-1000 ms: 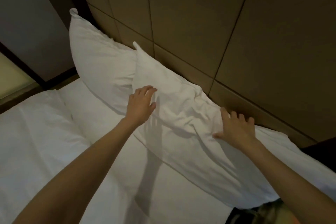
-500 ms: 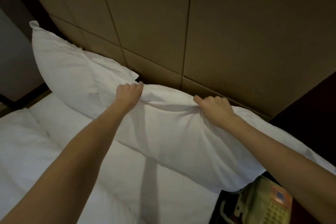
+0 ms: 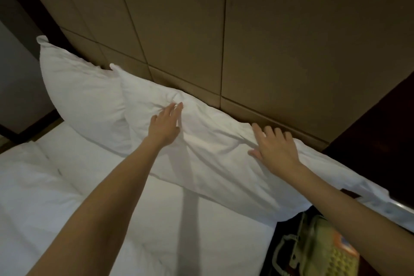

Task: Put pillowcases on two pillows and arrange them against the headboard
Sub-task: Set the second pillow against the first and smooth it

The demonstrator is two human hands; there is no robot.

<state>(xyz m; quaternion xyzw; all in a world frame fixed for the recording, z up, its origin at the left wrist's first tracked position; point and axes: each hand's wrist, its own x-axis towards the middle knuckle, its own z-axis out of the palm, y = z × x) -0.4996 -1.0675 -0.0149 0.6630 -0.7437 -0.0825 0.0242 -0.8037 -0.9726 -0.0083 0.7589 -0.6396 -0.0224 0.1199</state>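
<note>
Two white cased pillows lean against the tan padded headboard (image 3: 268,56). The far pillow (image 3: 78,94) stands at the left. The near pillow (image 3: 215,159) lies along the headboard's base, its right end hanging past the mattress edge. My left hand (image 3: 164,126) rests flat on the near pillow's upper left part, fingers spread. My right hand (image 3: 274,148) lies flat on its top edge further right, fingers spread, close to the headboard. Neither hand grips the fabric.
White bedding (image 3: 67,197) covers the mattress below the pillows. A dark wooden nightstand (image 3: 369,141) stands at the right, with a pale green telephone (image 3: 322,251) at the bottom right beside the bed.
Half a second ago both hands pinched the near pillow's top edge. They have let go and now lie flat on it; the pillow sits lower along the headboard.
</note>
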